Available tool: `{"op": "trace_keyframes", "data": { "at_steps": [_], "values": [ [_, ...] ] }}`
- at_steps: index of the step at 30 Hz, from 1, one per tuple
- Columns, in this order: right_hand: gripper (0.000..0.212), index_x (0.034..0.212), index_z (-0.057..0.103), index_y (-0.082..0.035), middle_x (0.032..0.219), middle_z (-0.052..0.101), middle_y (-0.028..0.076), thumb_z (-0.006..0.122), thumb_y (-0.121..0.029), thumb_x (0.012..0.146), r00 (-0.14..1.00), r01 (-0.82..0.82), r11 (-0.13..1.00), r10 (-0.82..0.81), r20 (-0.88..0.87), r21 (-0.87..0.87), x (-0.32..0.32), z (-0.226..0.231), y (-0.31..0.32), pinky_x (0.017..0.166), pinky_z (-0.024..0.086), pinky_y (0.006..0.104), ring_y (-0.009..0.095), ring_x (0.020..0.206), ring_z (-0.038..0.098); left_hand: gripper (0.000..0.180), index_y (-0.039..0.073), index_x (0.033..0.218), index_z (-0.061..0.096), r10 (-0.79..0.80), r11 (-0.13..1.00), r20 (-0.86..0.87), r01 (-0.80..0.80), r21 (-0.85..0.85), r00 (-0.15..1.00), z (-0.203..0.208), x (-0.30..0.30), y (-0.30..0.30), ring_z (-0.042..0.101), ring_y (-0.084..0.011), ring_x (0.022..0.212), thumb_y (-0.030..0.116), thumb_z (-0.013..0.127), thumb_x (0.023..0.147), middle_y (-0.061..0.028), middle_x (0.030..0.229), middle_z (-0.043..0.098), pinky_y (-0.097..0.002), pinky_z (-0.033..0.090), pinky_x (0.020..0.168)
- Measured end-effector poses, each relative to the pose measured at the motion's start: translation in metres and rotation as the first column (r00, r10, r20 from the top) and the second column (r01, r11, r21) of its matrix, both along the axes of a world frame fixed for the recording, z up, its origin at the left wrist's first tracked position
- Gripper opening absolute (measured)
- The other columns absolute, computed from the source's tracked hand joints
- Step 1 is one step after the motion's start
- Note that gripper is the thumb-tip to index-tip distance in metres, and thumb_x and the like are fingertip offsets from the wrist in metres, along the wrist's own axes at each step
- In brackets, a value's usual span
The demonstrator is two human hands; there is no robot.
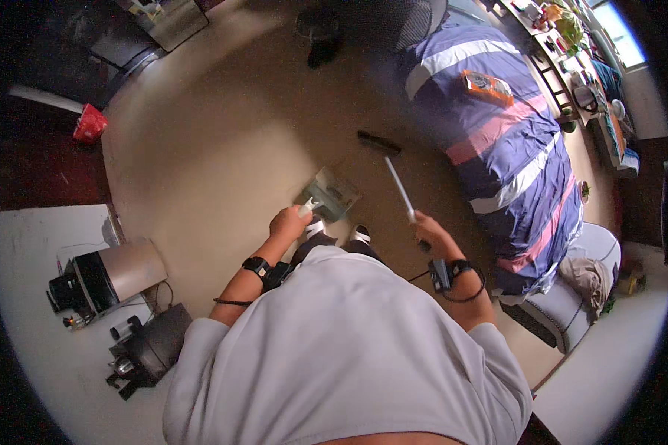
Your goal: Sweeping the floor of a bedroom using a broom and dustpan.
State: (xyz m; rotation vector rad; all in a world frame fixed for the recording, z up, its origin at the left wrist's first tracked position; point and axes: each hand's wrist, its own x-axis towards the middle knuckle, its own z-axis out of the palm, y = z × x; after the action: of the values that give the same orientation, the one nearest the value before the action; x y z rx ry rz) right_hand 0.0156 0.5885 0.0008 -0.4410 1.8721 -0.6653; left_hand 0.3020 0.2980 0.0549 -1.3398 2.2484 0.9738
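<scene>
Package [488, 87], orange: on bed [523, 189]; print too small to read. Dustpan [332, 194], greyish: just ahead of left hand [288, 225], handle clasped there. Broom [399, 185], white-handled: clasped in right hand [432, 231], dark head ahead.

Head view, one: wide fisheye, left of a head-worn pair. Looked steeply down past the wearer's pale shirt [349, 356], which filled the lower centre at close range; floor [252, 141] lay farther off, upper middle, a window [617, 33] at upper right.
</scene>
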Motion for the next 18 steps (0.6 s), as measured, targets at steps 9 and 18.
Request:
{"op": "trace_keyframes", "data": {
  "at_steps": [9, 18],
  "values": [
    [0.052, 0.136, 0.045, -0.007, 0.074, 0.057, 0.001, 0.056, -0.005, 0.086, 0.826, 0.197, 0.969, -0.247, 0.506, 0.151, 0.016, 0.119, 0.062, 0.050, 0.044, 0.0250, 0.009, 0.059, 0.054, 0.048, 0.009, 0.107, 0.065, 0.084, 0.995, 0.033, -0.082, -0.058, 0.996, -0.009, -0.033, 0.030, 0.065, -0.0338, 0.091, 0.047, 0.061, 0.079, -0.0176, 0.095, 0.068, -0.0442, 0.052, 0.077],
    [0.036, 0.124, 0.049, -0.007, 0.072, 0.054, 0.000, 0.057, -0.010, 0.089, 0.954, 0.080, 0.994, -0.056, 0.296, -0.070, -0.053, 0.105, 0.003, 0.045, 0.043, 0.0281, 0.012, 0.053, 0.053, 0.042, 0.011, 0.102, 0.067, 0.245, 0.970, -0.024, -0.245, 0.003, 0.969, -0.003, -0.020, 0.064, 0.065, -0.0342, 0.090, 0.046, 0.060, 0.079, -0.0156, 0.095, 0.068, -0.0438, 0.051, 0.079]
  ]
}}
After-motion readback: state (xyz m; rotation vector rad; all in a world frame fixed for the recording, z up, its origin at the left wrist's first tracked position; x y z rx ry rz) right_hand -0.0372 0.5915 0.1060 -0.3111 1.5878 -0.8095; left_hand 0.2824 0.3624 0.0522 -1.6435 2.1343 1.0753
